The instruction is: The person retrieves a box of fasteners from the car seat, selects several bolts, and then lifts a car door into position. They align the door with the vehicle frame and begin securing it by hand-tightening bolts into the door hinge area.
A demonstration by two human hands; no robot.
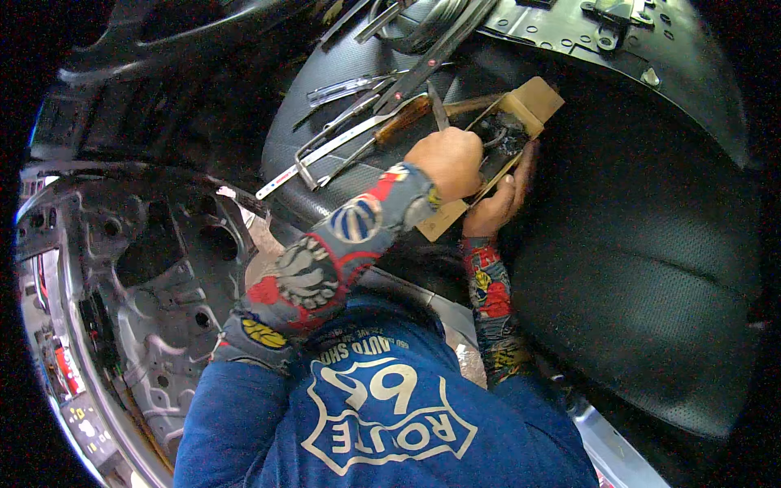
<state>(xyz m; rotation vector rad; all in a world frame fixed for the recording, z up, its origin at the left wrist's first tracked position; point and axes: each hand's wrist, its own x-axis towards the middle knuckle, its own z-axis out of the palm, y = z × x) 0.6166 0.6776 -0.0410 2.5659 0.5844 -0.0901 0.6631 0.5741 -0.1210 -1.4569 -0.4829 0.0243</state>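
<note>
Shirt: blue, light print on chest (pixel 382 439); fills lower edge, nearest the camera
Sleeves: patterned grey-red left sleeve (pixel 305 272) slants across the centre, covers part of the cushion edge behind it; patterned right sleeve (pixel 490 293) rises more upright
Left hand: left hand (pixel 447 165), fingers curled in, knuckles up, over the box mouth; fist hides its own grip, can't make out whether anything is inside it
Right hand: right hand (pixel 503 199) grasping the box along its right side, thumb on the wall
Box: long cardboard box (pixel 527 122), between both hands, lying diagonally in view; end flaps folded out, far one upper right, near one below left wrist; left hand blocks much of the mouth
Contents: dark part (pixel 506 134) inside far end; detail too blurred to name
Tools: just left of box, crowded; orange-handled tool (pixel 403 119), clear-handled screwdriver (pixel 340 89), flat silver strip (pixel 313 156); dark bars (pixel 431 65) cross over the pile
Seat: black cushion (pixel 281 134) under the tools; larger black perforated seat part (pixel 643 268) hems in right side
Surround: bare dark door frame (pixel 171 285) far left; grey panel (pixel 683 77) top right, metal bracket (pixel 618 20) on it
</note>
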